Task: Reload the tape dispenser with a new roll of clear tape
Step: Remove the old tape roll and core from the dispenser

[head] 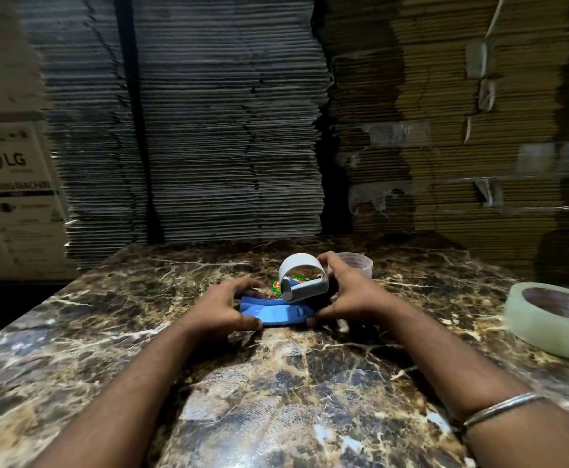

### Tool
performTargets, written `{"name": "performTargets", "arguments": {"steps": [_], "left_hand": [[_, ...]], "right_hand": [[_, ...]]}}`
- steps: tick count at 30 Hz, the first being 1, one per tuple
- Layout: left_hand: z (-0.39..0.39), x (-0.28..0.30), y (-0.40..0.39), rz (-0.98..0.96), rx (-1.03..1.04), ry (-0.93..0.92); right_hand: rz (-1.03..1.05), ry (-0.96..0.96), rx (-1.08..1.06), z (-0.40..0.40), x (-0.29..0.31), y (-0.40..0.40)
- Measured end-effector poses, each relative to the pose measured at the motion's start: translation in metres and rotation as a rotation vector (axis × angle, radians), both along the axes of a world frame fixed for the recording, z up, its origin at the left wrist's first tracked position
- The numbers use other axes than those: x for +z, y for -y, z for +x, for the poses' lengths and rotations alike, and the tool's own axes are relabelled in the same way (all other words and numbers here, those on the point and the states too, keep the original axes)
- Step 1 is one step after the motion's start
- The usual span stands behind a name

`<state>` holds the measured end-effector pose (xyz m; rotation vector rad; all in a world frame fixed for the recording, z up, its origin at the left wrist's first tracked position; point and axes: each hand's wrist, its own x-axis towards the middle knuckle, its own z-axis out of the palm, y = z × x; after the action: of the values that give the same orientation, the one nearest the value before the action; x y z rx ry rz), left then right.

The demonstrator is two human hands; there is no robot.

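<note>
Hidden/unclear: the far side of the tape dispenser [285,298] is covered by both hands; its small green-and-red label is too blurred to read. Whether a roll sits inside cannot be told.
Tape dispenser: lies on the marble table [276,383], centre, between the hands. Blue curved plastic handle toward the camera, smooth, with moulded ribs; a grey-white rounded hood rises behind it, tilted.
Left hand [229,307]: fingers curled over the left end of the blue handle, thumb at its near edge; grips it.
Right hand [347,292]: thumb at the right end of the blue handle, fingers arched up to the grey hood; holds the dispenser. The fingertips are hidden behind the hood.
New roll of clear tape [551,319]: lies flat near the right table edge, well apart from the dispenser; translucent, pale green tint, brown core.
Second ring [355,263]: pale, round, just behind the right hand, partly hidden; core or roll cannot be told.
Table: glossy brown marble pattern with white veins.
Bracelet [502,408]: thin metal band on the right wrist.
Background: stacks of flattened cardboard [229,130], corrugated edges; white printed carton [13,197] at left, cut off by the frame.
</note>
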<state>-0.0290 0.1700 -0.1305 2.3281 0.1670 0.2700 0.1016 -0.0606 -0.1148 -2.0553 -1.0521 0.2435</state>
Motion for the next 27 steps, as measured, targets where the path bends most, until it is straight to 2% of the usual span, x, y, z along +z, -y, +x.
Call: {"name": "performTargets", "arguments": {"steps": [3,5,9,12,19,24,27], "left_hand": [[-0.002,0.001,0.002,-0.101,0.022,0.071],[-0.003,0.003,0.003,-0.161,0.072,0.168],[-0.007,0.014,0.014,-0.041,0.216,0.402],[-0.009,0.026,0.028,-0.062,0.293,0.575],[0.007,0.053,0.079,0.05,0.209,0.727],[0.029,0.06,0.143,-0.057,0.213,0.889],[0.046,0.06,0.172,-0.193,0.259,0.973]], "right_hand": [[0.05,0.025,-0.023,0.001,0.002,0.0],[0.179,0.016,-0.086,0.002,0.004,0.0],[0.361,0.163,-0.292,0.004,0.007,-0.002],[0.414,0.245,-0.379,0.004,0.008,-0.002],[0.5,0.29,-0.485,0.003,0.011,-0.004],[0.613,0.35,-0.612,0.001,0.017,0.004],[0.674,0.352,-0.722,0.007,0.02,0.012]]}}
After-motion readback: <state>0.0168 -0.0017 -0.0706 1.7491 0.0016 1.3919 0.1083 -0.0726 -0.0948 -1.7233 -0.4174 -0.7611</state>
